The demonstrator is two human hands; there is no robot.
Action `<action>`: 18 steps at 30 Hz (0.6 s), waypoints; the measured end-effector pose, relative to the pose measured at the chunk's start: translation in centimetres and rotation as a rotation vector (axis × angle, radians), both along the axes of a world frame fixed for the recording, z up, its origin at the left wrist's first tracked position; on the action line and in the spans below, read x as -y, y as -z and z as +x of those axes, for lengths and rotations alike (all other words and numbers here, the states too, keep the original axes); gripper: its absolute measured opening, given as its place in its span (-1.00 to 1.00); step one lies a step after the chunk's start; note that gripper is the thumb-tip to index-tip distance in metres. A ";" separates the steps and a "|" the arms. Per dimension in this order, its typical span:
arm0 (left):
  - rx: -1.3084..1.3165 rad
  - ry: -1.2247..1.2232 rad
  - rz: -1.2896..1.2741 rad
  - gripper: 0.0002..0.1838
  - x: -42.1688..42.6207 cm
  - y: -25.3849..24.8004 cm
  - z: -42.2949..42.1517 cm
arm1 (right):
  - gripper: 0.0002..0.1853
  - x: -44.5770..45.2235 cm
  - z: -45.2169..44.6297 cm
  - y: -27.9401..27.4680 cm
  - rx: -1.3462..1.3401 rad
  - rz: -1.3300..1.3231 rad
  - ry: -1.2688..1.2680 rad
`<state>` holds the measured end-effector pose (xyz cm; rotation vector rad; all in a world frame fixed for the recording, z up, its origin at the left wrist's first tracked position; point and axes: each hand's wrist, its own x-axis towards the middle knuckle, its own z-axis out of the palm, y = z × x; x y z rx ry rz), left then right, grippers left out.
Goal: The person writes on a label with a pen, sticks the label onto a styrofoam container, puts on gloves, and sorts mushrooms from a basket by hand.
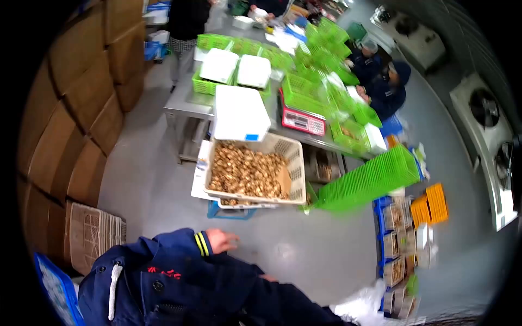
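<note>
My left hand (222, 240), in a navy sleeve with yellow stripes, is held in front of my body. Its fingers are loosely bent and apart, with nothing in them. Only a small patch of my right hand (268, 277) shows past the dark sleeve; its fingers are hidden. Ahead of both hands, touched by neither, a cream plastic basket (296, 165) holds many small golden-brown pieces (247, 171), too blurred to name. It sits on another basket above a blue stand (231, 211). A white foam box (241, 114) stands behind its far rim.
A metal table (187, 103) carries green baskets (302, 92) and a red scale (303, 120). Stacked green baskets (370, 176) lean at right, near crates (394, 244) on the floor. Cardboard boxes (81, 108) line the left. People (380, 87) stand beyond the table.
</note>
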<state>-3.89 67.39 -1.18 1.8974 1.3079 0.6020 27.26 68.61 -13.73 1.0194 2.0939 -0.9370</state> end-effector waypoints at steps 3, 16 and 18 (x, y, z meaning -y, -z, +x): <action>0.051 0.016 0.104 -0.68 -5.5 1.0 0.2 | -0.56 -1.8 -1.5 -2.5 0.108 0.050 0.073; 0.121 0.575 -0.032 -0.74 -26.0 2.8 15.2 | -0.63 -10.0 7.9 -8.5 0.258 -0.125 0.512; 0.127 0.621 -0.095 -0.74 -28.1 3.9 19.7 | -0.63 -10.7 11.2 -7.5 0.290 -0.151 0.498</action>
